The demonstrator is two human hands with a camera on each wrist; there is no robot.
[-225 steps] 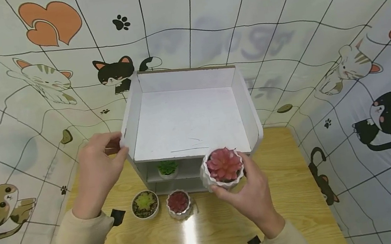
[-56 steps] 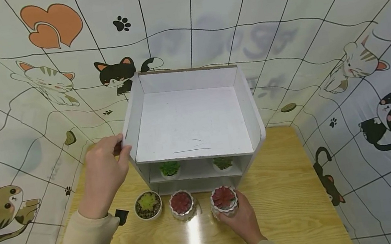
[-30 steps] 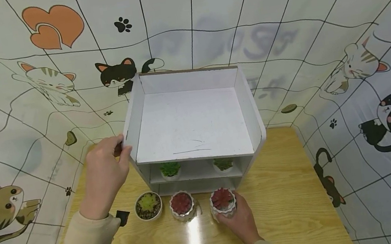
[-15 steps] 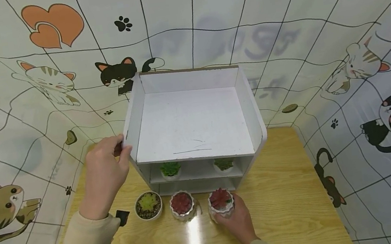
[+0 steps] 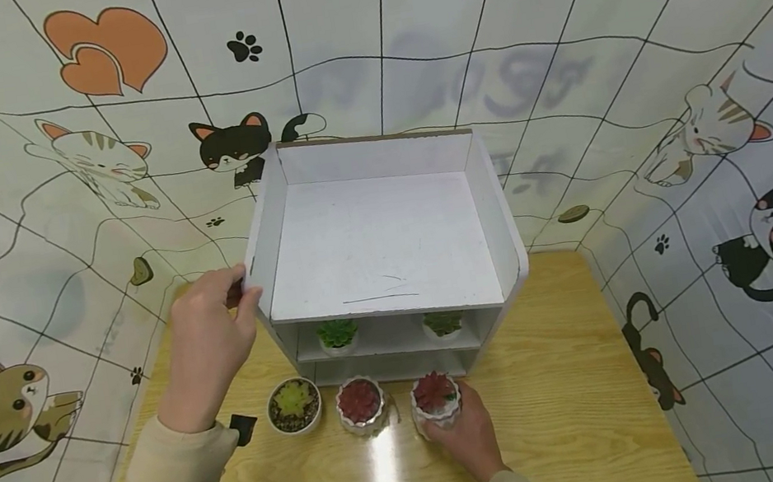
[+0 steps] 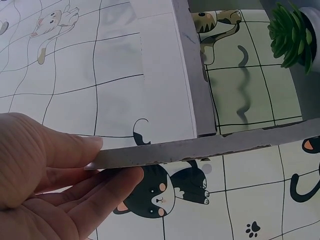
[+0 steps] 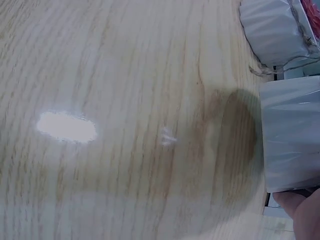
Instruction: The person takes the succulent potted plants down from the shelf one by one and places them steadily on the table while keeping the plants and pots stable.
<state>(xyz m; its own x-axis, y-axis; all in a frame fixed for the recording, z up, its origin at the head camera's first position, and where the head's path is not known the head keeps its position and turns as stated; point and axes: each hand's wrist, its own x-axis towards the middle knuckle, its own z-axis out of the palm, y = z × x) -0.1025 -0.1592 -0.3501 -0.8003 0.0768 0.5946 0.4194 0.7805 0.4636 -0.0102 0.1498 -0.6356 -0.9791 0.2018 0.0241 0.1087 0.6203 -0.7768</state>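
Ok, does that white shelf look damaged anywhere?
Yes: the white shelf has dark scratch-like lines near its upper surface's front, and the panel edge pinched by the left hand looks chipped, its pale finish unevenly broken.

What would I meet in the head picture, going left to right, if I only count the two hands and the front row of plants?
Left hand → yellow-green plant → first red plant → second red plant → right hand, which is holding that last plant's pot.
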